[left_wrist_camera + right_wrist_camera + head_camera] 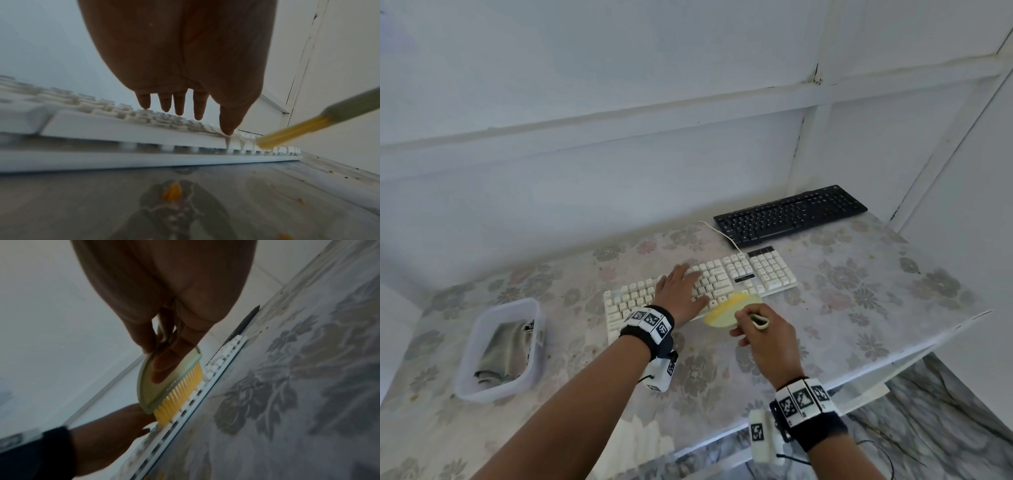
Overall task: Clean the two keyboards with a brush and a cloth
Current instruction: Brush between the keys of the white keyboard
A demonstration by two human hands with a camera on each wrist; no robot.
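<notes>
The left hand [681, 291] lies flat with straight fingers on the white keyboard [750, 274], apparently steadying it. The right hand [763, 329] grips the yellow-bristled brush [726, 310], bristles on its front key row. The cloth [503, 346] waits in a plastic tub [482, 390]; the black keyboard [791, 214] sits behind.

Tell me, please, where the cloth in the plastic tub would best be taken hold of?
Probably from straight above, pinching the raised folds in the middle of the cloth. It lies crumpled inside the tub, whose walls block any sideways approach, and the bunched fabric gives the fingers something to catch.
</notes>
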